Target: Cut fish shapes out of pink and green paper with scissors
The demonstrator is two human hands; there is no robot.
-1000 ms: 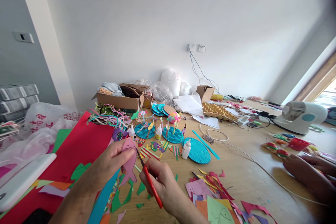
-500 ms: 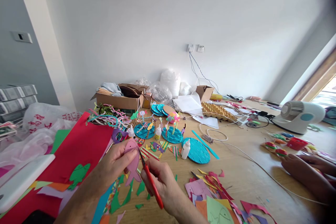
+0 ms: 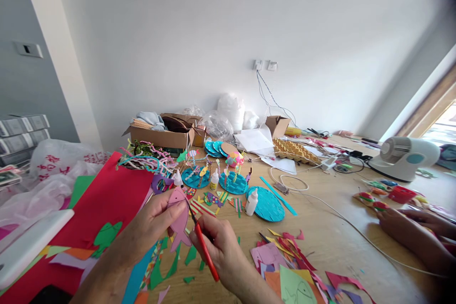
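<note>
Over swings the pink paper fish [image 3: 179,222] in the left hand [image 3: 160,213], its tail now nearer the right edge of the worktop [image 3: 320,232] and close up by the right hand [image 3: 219,242]! The left forearm [image 3: 110,263] has slid across too, baring more of the green fish [image 3: 108,236] on the red sheet [image 3: 107,199].
</note>
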